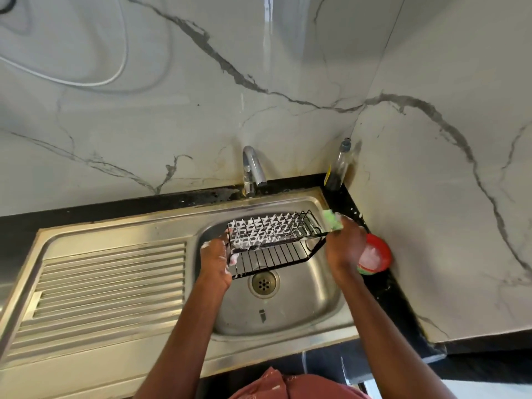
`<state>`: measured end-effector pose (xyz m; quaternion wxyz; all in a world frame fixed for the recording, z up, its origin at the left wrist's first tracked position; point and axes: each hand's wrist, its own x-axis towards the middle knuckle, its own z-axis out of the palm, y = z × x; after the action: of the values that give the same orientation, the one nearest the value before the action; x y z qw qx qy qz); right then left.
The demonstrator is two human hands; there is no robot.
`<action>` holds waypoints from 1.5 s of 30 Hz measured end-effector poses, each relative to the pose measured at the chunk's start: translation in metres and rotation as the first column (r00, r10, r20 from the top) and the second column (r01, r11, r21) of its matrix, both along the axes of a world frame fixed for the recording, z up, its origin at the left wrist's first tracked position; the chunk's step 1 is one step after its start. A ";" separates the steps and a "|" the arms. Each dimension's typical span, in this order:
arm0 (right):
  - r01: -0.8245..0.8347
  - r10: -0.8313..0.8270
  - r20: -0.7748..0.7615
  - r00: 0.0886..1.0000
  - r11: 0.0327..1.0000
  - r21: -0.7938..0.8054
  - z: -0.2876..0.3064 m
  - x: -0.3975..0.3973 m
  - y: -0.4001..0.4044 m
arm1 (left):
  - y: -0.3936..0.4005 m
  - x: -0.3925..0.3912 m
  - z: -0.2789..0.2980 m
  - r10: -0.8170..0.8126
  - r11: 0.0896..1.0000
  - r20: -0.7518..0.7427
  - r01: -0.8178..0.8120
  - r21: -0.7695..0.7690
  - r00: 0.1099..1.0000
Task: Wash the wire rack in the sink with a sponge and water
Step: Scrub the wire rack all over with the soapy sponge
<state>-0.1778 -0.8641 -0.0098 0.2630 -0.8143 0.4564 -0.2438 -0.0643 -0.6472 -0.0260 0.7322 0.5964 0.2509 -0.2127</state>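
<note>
A black wire rack, its upper face covered in white foam, is held over the steel sink basin. My left hand grips the rack's left end, with suds on the fingers. My right hand holds a green sponge against the rack's far right corner. The chrome tap stands behind the basin; no water runs from it.
A ribbed steel draining board lies left of the basin. A soap bottle stands in the back right corner on the black counter. A red bowl with foam sits on the counter just right of my right hand. Marble walls close the back and right.
</note>
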 end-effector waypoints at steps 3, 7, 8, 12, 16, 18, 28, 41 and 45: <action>0.039 -0.037 -0.035 0.999 0.998 0.043 0.006 0.005 -0.007 | -0.006 -0.005 0.007 -0.020 1.000 0.037 0.020 -0.005 0.999; -0.192 0.182 -0.141 0.973 0.979 -0.064 0.013 0.008 0.031 | -0.014 -0.009 0.009 -0.050 0.998 0.052 0.052 -0.038 0.997; -0.218 0.207 -0.135 0.969 0.973 -0.072 0.015 0.009 0.042 | -0.016 -0.009 0.009 -0.044 0.998 0.056 0.046 -0.032 0.997; -0.490 0.475 -0.131 0.870 0.862 -0.128 0.026 0.018 0.100 | -0.024 -0.015 0.014 -0.042 0.999 0.077 0.042 -0.008 0.996; -0.601 0.591 -0.106 0.799 0.784 -0.158 0.022 0.018 0.105 | -0.016 -0.016 0.008 -0.023 1.000 0.023 0.023 -0.015 0.999; -0.507 0.498 -0.093 0.862 0.851 -0.139 0.019 0.015 0.077 | -0.009 -0.015 0.010 -0.021 1.000 0.020 0.022 -0.015 1.000; -0.567 0.565 -0.060 0.823 0.823 -0.038 0.031 0.019 0.109 | -0.022 -0.020 0.008 -0.108 0.993 0.074 0.104 0.052 0.991; -0.685 0.662 -0.181 0.727 0.681 -0.259 0.043 -0.006 0.095 | -0.020 -0.021 0.029 -0.252 0.967 0.078 0.248 0.058 0.965; -0.768 0.698 -0.326 0.638 0.609 -0.199 0.048 0.004 0.098 | -0.028 -0.031 0.043 -0.327 0.945 0.134 0.323 0.049 0.935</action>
<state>-0.1737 -0.7657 0.0379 0.1533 -0.9818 0.0604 -0.0945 -0.0953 -0.6748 0.0169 0.6950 0.6526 0.0993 -0.2850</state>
